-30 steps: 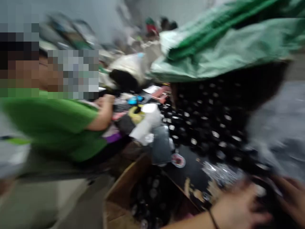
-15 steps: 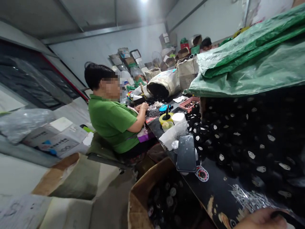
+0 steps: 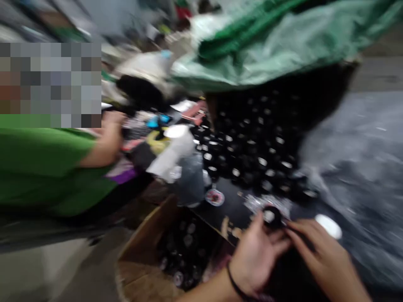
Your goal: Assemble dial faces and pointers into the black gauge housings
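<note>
My left hand [image 3: 256, 253], a dark band at its wrist, holds a small round black part [image 3: 272, 217] with a pale patch between thumb and fingers. Close on its right, my right hand [image 3: 324, 247] is closed in a pinch on a slim dark piece [image 3: 304, 235], its tip by the black part. Blur hides what kind of piece it is. Just behind the hands lies a heap of small shiny metal pins [image 3: 267, 203]. Many similar black parts [image 3: 252, 155] are piled beyond, spilling from under a green sheet [image 3: 252, 63].
A cardboard box [image 3: 138, 251] of black parts stands below the table edge. On the table lie a phone [image 3: 190, 178], a patterned disc [image 3: 215, 197] and a white round item [image 3: 329, 226]. Clear plastic [image 3: 359, 180] covers the right. A person in a green shirt [image 3: 47, 163] sits at left.
The view has swung right and down. Both my hands now show together, with the black part in the left; before, only part of one hand showed at the bottom right.
</note>
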`<state>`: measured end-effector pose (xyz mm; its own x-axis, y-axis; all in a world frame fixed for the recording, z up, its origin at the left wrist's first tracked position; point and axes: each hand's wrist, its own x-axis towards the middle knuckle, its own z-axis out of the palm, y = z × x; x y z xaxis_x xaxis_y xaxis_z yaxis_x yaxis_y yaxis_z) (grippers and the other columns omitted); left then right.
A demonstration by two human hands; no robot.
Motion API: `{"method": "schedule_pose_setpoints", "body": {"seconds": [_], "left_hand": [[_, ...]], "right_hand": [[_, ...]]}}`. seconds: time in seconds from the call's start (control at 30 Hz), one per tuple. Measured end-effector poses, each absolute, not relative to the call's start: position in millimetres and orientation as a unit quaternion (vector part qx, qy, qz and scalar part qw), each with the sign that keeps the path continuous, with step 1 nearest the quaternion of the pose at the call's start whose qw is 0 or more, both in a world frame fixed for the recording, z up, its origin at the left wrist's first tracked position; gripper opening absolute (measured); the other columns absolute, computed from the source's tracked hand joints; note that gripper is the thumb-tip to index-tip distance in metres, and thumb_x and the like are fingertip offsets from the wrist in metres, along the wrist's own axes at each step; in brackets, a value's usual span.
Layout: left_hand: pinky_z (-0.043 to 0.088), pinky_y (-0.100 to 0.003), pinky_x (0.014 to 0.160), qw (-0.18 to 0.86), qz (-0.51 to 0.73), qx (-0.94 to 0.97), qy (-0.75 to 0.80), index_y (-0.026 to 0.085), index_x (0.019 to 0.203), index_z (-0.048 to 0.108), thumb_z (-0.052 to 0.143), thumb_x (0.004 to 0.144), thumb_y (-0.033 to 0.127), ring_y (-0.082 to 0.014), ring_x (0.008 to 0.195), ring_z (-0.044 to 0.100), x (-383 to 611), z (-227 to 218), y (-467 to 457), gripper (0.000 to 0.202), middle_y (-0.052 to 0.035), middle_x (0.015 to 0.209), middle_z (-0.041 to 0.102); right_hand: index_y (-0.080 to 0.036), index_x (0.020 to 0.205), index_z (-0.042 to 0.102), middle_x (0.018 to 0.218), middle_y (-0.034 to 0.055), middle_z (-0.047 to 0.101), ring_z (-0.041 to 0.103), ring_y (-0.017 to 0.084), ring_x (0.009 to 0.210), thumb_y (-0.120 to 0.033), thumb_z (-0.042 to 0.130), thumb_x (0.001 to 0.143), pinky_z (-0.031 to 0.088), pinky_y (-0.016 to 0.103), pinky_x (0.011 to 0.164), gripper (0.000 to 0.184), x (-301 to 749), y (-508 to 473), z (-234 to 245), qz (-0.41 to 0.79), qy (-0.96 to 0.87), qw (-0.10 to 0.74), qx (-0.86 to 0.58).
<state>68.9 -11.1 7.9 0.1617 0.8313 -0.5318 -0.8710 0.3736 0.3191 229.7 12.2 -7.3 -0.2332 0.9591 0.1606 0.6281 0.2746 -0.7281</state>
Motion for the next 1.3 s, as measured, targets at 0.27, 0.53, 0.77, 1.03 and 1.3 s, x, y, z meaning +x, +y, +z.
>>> {"method": "schedule_pose_setpoints", "body": {"seconds": [0.27, 0.53, 0.77, 1.03, 1.3], "left_hand": [[0.056, -0.043, 0.098, 0.767, 0.539, -0.031, 0.346, 0.027, 0.123, 0.066, 0.055, 0.097, 0.044, -0.0249, 0.116, 0.066, 73.4, 16.6, -1.0, 0.033, -0.0051, 0.131, 0.068], [0.054, -0.036, 0.1, 0.749, 0.504, 0.081, 0.423, 0.026, 0.117, 0.072, 0.065, 0.091, 0.039, -0.0257, 0.129, 0.057, 79.6, 11.4, -8.7, 0.029, -0.0052, 0.134, 0.067], [0.053, -0.031, 0.101, 0.729, 0.469, 0.192, 0.461, 0.032, 0.116, 0.074, 0.071, 0.086, 0.041, -0.0263, 0.131, 0.055, 77.3, 2.1, -14.4, 0.031, -0.0006, 0.137, 0.065], [0.053, -0.035, 0.102, 0.762, 0.431, 0.193, 0.443, 0.031, 0.119, 0.073, 0.071, 0.087, 0.041, -0.0278, 0.125, 0.06, 73.2, -4.1, -15.5, 0.034, -0.0031, 0.135, 0.066], [0.054, -0.038, 0.1, 0.76, 0.431, 0.2, 0.444, 0.027, 0.118, 0.073, 0.07, 0.087, 0.042, -0.0286, 0.12, 0.063, 73.5, -7.5, -17.2, 0.035, -0.0051, 0.133, 0.068]], "right_hand": [[-0.018, 0.114, 0.065, 0.102, 0.0053, 0.072, 0.066, 0.016, 0.079, -0.026, 0.067, 0.087, 0.056, 0.029, 0.075, 0.028, 224.5, 14.9, 15.3, 0.383, -0.602, 0.339, -0.613], [-0.024, 0.103, 0.072, 0.093, 0.0008, 0.068, 0.063, 0.013, 0.085, -0.02, 0.06, 0.093, 0.05, 0.027, 0.08, 0.015, 225.1, 9.3, 40.0, 0.373, -0.637, 0.382, -0.556], [-0.02, 0.091, 0.061, 0.082, -0.0005, 0.063, 0.059, 0.013, 0.073, -0.024, 0.064, 0.089, 0.047, 0.025, 0.067, 0.005, 220.5, 13.1, 37.4, 0.443, -0.582, 0.33, -0.597], [-0.02, 0.087, 0.058, 0.075, -0.0032, 0.06, 0.056, 0.009, 0.06, -0.026, 0.065, 0.086, 0.044, 0.022, 0.055, 0.009, 227.3, 12.7, 38.0, 0.502, -0.544, 0.313, -0.595], [-0.02, 0.083, 0.054, 0.068, -0.0053, 0.057, 0.055, 0.008, 0.052, -0.029, 0.066, 0.083, 0.043, 0.02, 0.049, 0.016, 227.8, 15.0, 33.3, 0.536, -0.496, 0.306, -0.611]]}}
